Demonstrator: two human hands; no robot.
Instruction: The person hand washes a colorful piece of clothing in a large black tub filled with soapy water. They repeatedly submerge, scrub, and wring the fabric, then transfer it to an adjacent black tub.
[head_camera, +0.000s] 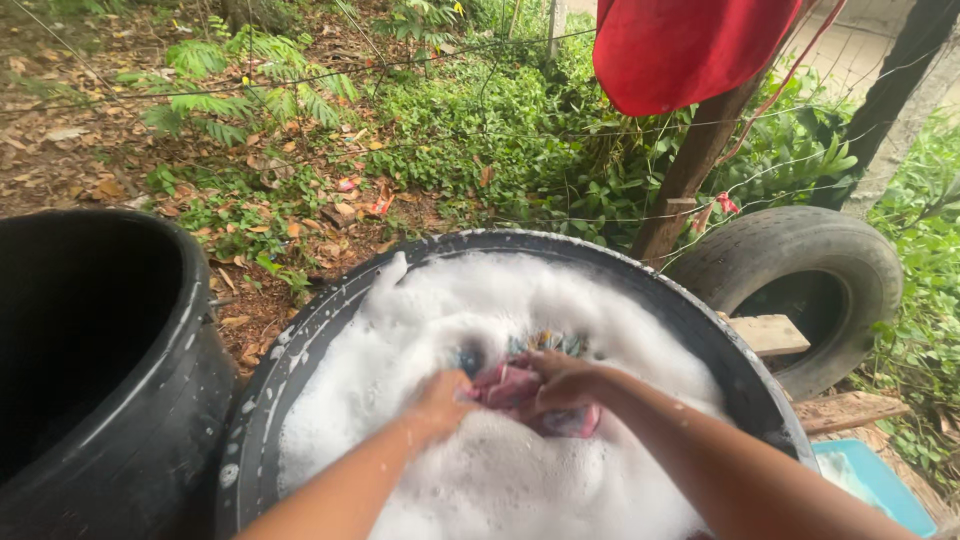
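Now, hands: my left hand (440, 395) and right hand (562, 380) both clench a wet pink cloth (510, 385).
Cloth: soft, bunched, at the middle of the tub (300, 350).
Tub: round, black, filled with white foam (480, 470).
Left of tub: a black barrel (150, 420), glossy.
Right of tub: a worn tyre (810, 270).
Ground beyond tub: dry leaves, green weeds.

Wet pink cloth (520, 385), limp and crumpled, bunched between the fingers of the left hand (442, 398) and right hand (566, 380); white soap foam (480, 470), frothy and matt, all round the fingers. Black plastic tub (300, 345), glossy and wet-beaded at its rim beyond the fingertips; black barrel (150, 400) left of the fingers, smooth, dull sheen. Rubber tyre (800, 250), matt and weathered, with rough bare wooden planks (770, 332) to the right of the fingers.
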